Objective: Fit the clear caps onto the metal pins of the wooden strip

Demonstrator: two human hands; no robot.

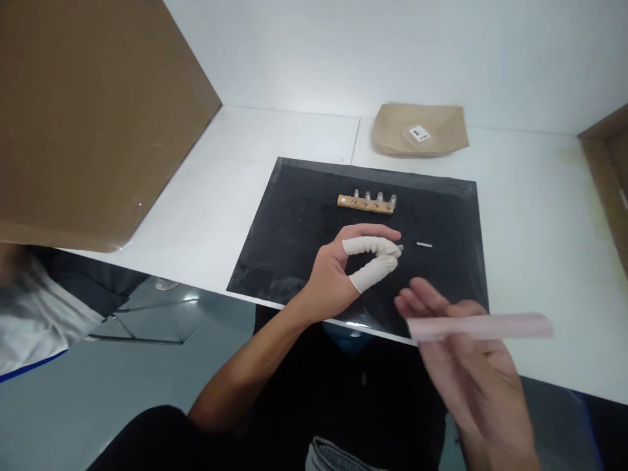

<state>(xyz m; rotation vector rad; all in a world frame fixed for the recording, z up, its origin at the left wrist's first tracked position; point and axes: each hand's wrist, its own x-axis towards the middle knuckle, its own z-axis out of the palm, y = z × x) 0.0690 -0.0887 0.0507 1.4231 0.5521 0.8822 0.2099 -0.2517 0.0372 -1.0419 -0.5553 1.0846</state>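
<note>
My left hand (350,268), with white covers on two fingers, pinches a tiny greyish piece (400,248) above the black mat (299,216). My right hand (471,366), blurred by motion, holds a flat pale pink strip (483,327) between thumb and fingers over the mat's front right corner. Beyond my left hand lies a small brown strip (371,207) bearing several clear rounded caps. A short thin light-coloured bar (424,244) rests on the mat, right of my left fingertips.
A brown paper packet (444,127) with a small labelled clear item (418,135) lies at the back of the white table (549,216). A large cardboard panel (93,118) stands at the left. Part of a person in light clothing (49,307) shows at the left edge.
</note>
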